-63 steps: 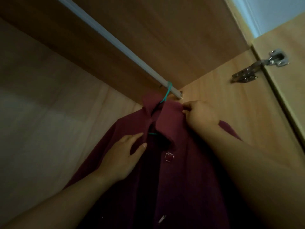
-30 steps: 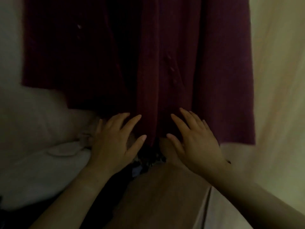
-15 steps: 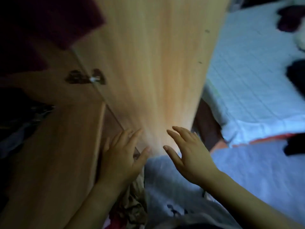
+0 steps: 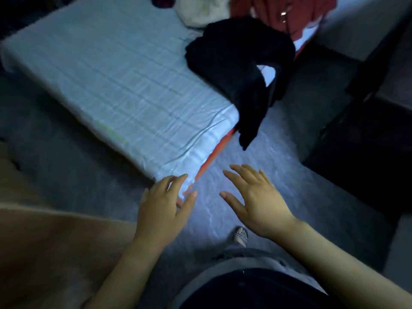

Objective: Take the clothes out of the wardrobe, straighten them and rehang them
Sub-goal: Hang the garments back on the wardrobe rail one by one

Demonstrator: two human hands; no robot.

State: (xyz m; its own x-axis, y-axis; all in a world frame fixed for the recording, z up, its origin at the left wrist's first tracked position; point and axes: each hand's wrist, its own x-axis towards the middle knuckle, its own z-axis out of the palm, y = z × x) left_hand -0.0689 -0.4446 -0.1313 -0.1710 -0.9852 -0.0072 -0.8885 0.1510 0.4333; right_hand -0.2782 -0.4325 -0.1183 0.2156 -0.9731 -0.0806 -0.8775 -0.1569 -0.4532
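Ahead of both empty, spread hands lies bare floor (image 4: 267, 157), free to pass. The bed (image 4: 124, 85) corner sits just beyond the left hand (image 4: 163, 205). Far ahead of the right hand (image 4: 256, 200), black clothes (image 4: 243, 63) drape over the bed's edge.

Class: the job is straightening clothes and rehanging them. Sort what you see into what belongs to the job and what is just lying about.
Job: black garment, red garment, left hand, right hand, both empty.

Lying about: bed, cream bundle, sandal.

dim room; pale-sheeted bed (image 4: 116, 85) on grey floor (image 4: 278, 157), perhaps carpet.
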